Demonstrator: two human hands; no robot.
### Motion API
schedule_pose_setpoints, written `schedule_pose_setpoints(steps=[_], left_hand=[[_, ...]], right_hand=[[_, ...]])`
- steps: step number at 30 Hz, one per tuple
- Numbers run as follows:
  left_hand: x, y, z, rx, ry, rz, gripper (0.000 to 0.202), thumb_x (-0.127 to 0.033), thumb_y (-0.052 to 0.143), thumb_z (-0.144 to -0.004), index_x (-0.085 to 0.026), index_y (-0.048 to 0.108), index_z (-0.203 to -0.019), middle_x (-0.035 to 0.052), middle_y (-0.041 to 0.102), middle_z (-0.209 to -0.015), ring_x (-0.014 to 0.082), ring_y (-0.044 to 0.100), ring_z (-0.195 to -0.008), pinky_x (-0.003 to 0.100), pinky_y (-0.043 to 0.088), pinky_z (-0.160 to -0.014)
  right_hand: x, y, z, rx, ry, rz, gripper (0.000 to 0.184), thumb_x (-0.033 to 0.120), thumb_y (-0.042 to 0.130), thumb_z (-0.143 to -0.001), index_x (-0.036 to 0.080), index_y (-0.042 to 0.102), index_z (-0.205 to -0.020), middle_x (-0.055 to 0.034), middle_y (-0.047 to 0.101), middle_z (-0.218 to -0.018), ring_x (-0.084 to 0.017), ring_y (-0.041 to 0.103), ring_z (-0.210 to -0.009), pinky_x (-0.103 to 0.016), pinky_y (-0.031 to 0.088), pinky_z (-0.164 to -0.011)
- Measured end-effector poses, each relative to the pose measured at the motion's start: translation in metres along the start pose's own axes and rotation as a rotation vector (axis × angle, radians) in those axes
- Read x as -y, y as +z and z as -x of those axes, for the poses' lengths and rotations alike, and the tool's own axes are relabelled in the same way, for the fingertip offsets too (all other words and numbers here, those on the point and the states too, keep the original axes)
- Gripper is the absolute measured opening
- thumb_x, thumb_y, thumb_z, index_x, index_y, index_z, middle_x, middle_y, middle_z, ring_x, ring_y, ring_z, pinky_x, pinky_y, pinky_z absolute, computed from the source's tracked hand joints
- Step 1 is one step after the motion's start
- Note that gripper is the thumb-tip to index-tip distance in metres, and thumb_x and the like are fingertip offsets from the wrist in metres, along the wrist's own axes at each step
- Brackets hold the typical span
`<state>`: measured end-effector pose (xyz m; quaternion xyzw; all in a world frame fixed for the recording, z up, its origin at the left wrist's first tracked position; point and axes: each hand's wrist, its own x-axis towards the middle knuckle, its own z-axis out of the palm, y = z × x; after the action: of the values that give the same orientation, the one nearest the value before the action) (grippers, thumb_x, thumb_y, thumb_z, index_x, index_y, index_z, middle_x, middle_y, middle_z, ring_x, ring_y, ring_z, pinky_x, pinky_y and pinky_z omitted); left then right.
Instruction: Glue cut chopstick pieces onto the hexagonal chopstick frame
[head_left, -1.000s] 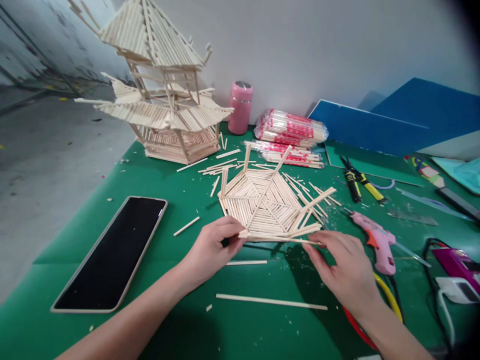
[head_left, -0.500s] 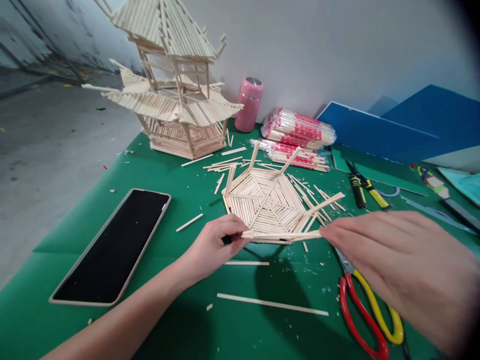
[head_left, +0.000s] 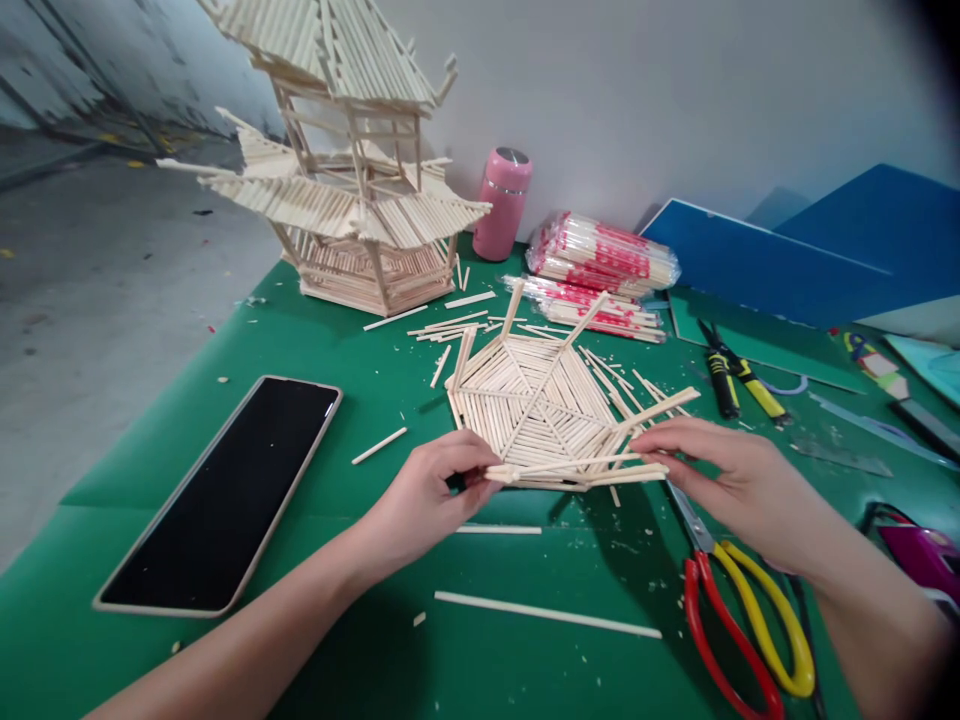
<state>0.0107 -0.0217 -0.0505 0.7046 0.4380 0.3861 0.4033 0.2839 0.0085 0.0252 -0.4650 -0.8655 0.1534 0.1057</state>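
Observation:
A six-sided platform [head_left: 551, 395] of pale wooden sticks lies on the table, with short paired-stick posts rising outward at its corners. At the near left corner, my left hand [head_left: 427, 500] is closed, thumb and fingers pinching the wooden post [head_left: 504, 474] there. A thin wooden stick [head_left: 577, 463] runs along the near side from that post. Its other end sits between the thumb and fingers of my right hand [head_left: 731, 485], just above the near right post [head_left: 630, 476]. Whether the stick touches that post I cannot tell.
A stick pagoda [head_left: 367, 220] stands at the back left beside a pink flask [head_left: 502, 205] and bagged sticks [head_left: 604, 250]. A phone [head_left: 225, 490] lies left. Red-and-yellow scissors [head_left: 731, 610] lie under my right forearm, pliers [head_left: 739, 370] beyond. Loose sticks [head_left: 547, 613] are scattered about.
My right hand has shifted so its fingers show more clearly, and the stick's right end now sits above the near right post. My left hand has stayed at the left corner.

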Motion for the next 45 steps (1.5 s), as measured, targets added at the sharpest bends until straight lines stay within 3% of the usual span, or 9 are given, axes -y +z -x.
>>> schedule_pose_setpoints(steps=[12,20,29,38,45], left_hand=[[-0.001,0.002,0.0,-0.022,0.012,-0.028,0.009,-0.013,0.055,-0.076,-0.016,0.063,-0.077,0.005,0.062,-0.079,0.014,0.058,-0.074,0.025,0.047,-0.068],[-0.005,0.0,0.003,-0.058,-0.036,-0.12,0.018,-0.017,0.058,-0.073,-0.016,0.062,-0.09,0.0063,0.058,-0.09,0.0142,0.057,-0.076,0.024,0.047,-0.064],[-0.014,-0.003,0.017,-0.065,-0.186,-0.158,0.013,-0.022,0.056,-0.075,-0.016,0.061,-0.087,0.0048,0.054,-0.091,0.0118,0.052,-0.067,0.027,0.043,-0.064],[-0.014,0.008,0.009,-0.103,-0.144,-0.195,0.009,-0.022,0.059,-0.074,-0.017,0.063,-0.08,0.0055,0.059,-0.092,0.0181,0.056,-0.087,0.031,0.044,-0.075],[-0.012,0.011,0.002,-0.135,-0.115,-0.215,0.007,-0.022,0.06,-0.073,-0.016,0.062,-0.075,0.0055,0.061,-0.084,0.0178,0.057,-0.083,0.032,0.045,-0.075]], right_hand=[[-0.008,0.026,0.01,-0.048,0.072,-0.238,0.018,0.025,0.048,-0.083,0.023,0.063,-0.092,-0.0037,0.065,-0.091,-0.015,0.061,-0.083,-0.026,0.048,-0.073],[-0.009,0.038,0.018,-0.082,0.124,-0.311,0.018,0.025,0.048,-0.084,0.022,0.063,-0.094,-0.0042,0.064,-0.092,-0.015,0.059,-0.084,-0.028,0.047,-0.077],[-0.014,0.029,0.014,-0.068,0.053,-0.328,0.017,0.024,0.049,-0.082,0.022,0.064,-0.091,-0.0025,0.066,-0.091,-0.014,0.06,-0.083,-0.026,0.045,-0.075],[-0.021,0.028,0.006,-0.038,0.029,-0.332,0.017,0.018,0.05,-0.079,0.023,0.064,-0.086,0.0009,0.068,-0.09,-0.014,0.061,-0.083,-0.025,0.045,-0.073],[-0.02,0.028,0.004,-0.035,0.031,-0.341,0.015,0.02,0.051,-0.079,0.022,0.064,-0.085,0.0013,0.068,-0.087,-0.013,0.06,-0.078,-0.024,0.044,-0.069]])
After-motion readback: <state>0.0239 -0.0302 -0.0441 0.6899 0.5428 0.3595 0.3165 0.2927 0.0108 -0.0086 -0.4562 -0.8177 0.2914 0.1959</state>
